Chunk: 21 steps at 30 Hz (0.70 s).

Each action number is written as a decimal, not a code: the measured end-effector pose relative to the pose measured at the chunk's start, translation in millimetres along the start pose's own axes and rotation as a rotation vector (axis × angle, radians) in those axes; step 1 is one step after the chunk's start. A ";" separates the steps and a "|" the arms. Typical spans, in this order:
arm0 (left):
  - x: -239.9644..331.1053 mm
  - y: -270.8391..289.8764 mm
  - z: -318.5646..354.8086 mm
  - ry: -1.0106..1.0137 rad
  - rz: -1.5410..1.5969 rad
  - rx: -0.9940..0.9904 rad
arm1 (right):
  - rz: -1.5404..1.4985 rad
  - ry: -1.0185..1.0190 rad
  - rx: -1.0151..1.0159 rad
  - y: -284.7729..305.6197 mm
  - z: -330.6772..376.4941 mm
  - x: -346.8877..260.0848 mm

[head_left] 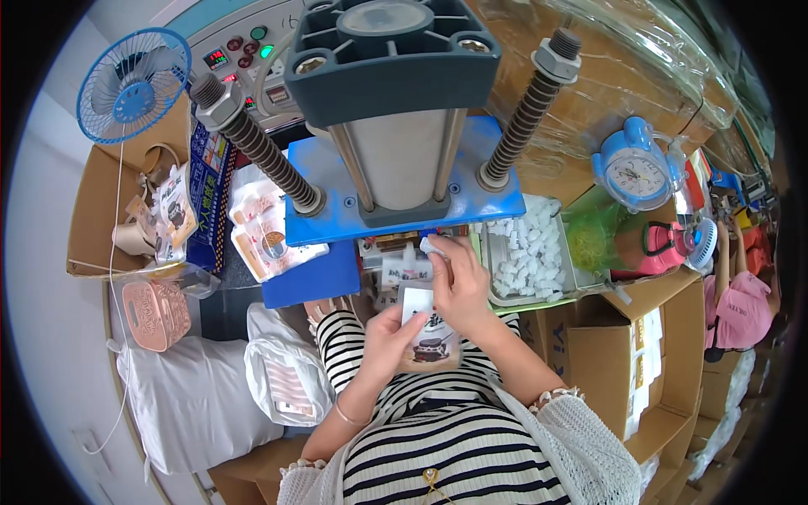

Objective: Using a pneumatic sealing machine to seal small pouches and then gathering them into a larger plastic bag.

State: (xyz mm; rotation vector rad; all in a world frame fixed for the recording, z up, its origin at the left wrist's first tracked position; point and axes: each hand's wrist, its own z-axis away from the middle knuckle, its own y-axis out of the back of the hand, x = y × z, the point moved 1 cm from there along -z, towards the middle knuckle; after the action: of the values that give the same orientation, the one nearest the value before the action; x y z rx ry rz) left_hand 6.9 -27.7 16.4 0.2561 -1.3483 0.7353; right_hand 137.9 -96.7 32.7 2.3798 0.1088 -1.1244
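So my left hand point(383, 341) is curled round the lower left edge of a flat, glossy printed plastic pouch point(431, 341), thumb on its face, holding it up against my striped top just below the centre of view. My right hand point(459, 282) sits at about 1 o'clock from the pouch, fingers pinched shut on a small white plastic spout cap point(427, 246) right above the pouch's top edge. At 2 o'clock there's a shallow metal tray point(574, 273) heaped with more of those chunky little white caps. Straight up at 12 looms the blue flat-plate press machine point(396, 198) with its ribbed dark springs. Over at 9, a pile of crinkly filled pouches point(261, 227).
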 end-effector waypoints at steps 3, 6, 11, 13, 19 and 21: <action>-26.3 7.5 -12.2 0.254 0.068 -0.077 | -0.014 -0.024 -0.136 11.1 -5.4 0.2; -34.9 21.7 -23.9 0.125 -0.093 -0.038 | 0.072 0.032 -0.292 26.6 -16.4 5.9; -31.8 23.1 -24.8 0.048 -0.296 -0.021 | 0.228 0.135 -0.542 16.1 -7.1 15.7; -38.5 19.8 -29.2 0.013 -0.280 0.010 | 0.213 0.119 -0.580 4.7 3.7 21.4; -50.5 30.0 -29.9 0.018 -0.203 0.036 | 0.184 0.052 -0.392 9.2 2.1 26.7; -44.6 28.8 -30.6 0.045 -0.253 0.004 | 0.225 0.101 -0.445 11.8 0.0 27.8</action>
State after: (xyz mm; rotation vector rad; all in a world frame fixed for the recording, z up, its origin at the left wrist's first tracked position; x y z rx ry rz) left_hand 11.6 -3.4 -39.7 0.4034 -1.2438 0.5285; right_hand 159.4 -110.8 16.9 1.9920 0.1090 -0.7799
